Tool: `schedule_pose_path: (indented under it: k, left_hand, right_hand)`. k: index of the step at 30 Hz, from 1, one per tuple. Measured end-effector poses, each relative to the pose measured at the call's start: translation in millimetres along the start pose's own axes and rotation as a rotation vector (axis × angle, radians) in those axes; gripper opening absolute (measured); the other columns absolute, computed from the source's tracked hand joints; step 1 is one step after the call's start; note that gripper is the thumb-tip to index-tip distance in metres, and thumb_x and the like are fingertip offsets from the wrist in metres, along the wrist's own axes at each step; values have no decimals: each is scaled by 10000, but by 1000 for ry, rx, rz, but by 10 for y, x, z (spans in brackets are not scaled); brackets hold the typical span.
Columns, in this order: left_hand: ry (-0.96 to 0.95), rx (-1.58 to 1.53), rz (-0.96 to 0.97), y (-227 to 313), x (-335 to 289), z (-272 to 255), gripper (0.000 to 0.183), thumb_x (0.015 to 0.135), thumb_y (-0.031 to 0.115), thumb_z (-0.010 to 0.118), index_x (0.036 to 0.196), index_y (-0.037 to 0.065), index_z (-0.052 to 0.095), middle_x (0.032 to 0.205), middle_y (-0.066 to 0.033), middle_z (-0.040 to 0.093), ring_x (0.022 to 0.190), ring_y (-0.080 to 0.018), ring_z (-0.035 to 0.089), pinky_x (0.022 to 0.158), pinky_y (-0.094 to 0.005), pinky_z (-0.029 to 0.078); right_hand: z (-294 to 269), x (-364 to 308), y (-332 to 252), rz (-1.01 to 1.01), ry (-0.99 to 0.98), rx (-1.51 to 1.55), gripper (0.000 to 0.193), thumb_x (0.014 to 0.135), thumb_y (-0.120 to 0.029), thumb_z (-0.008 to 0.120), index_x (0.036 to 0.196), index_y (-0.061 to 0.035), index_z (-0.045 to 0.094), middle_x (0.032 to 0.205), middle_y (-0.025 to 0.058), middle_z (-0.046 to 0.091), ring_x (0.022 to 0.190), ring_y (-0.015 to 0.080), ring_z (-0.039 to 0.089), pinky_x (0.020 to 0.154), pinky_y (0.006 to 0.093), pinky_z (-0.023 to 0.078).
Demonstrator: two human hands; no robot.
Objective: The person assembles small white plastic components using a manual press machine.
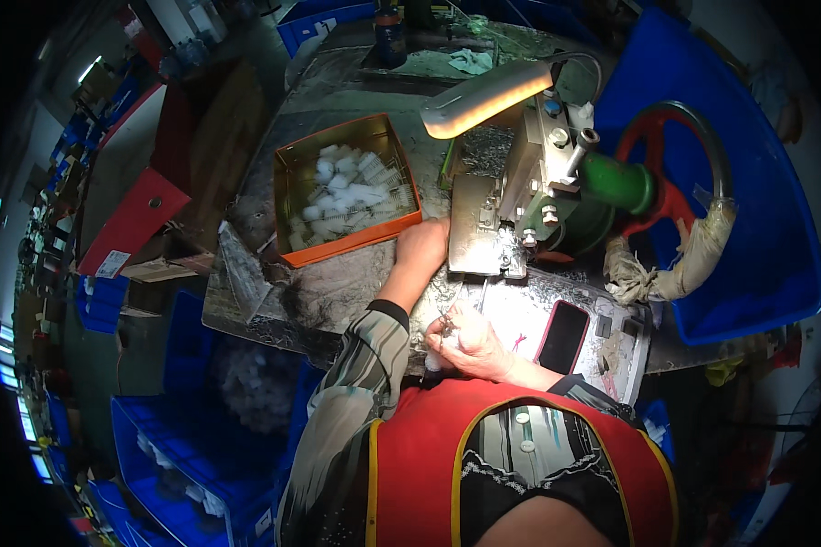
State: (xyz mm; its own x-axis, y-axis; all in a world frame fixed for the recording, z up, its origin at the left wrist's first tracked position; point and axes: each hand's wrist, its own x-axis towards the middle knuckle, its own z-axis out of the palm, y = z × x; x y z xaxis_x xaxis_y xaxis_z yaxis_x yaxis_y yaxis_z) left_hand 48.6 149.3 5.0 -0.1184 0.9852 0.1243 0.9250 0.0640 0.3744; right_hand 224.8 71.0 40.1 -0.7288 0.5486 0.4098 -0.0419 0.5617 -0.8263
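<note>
My left hand [423, 246] is closed like a fist at the left edge of the machine's metal plate [472, 223], beside the orange box. Its fingertips are turned away from view, so anything in them is hidden. Closer to my body, my right hand [472, 341] is closed with fingers curled in a pinch under the bright light. A small white piece [435, 361] shows just below those fingers; its exact kind is unclear. The orange-rimmed box [351, 244] holds many white, ribbed, plastic-looking pieces [347, 190].
A hand press with a green body [617, 182] and red wheel [649, 137] stands right. The lit lamp [488, 100] hangs over the bench. A phone [564, 335] lies on the tray [611, 369]. Blue bins [178, 447] stand lower left; a large blue bin [766, 210] is behind the wheel.
</note>
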Motion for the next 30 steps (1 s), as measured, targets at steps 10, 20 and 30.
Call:
schedule_pose_path:
  k: [10, 20, 30]
  left_hand:
    - [330, -186, 17, -262, -1355, -734, 260, 707, -15, 563, 945, 89, 562, 884, -117, 569, 804, -336, 575, 695, -393, 472]
    - [407, 264, -1029, -1041, -2906, -1196, 706, 680, 111, 715, 1302, 76, 383, 1231, -187, 462, 1165, -362, 406, 945, -452, 352]
    - [568, -1409, -545, -85, -1470, -322, 476, 847, 126, 610, 1245, -38, 406, 1075, -70, 519, 938, -130, 505, 822, -273, 424]
  right_hand:
    - [-52, 246, -125, -90, 75, 50, 99, 759, -53, 666, 801, -33, 579, 747, 92, 546, 685, 249, 524, 626, 345, 422]
    - [330, 785, 166, 9, -81, -81, 240, 807, -191, 630, 800, 34, 546, 791, 180, 508, 721, 357, 522, 635, 401, 432]
    - [565, 853, 176, -203, -509, -506, 399, 752, -272, 634, 978, 48, 558, 1065, 185, 521, 970, 340, 478, 839, 394, 425]
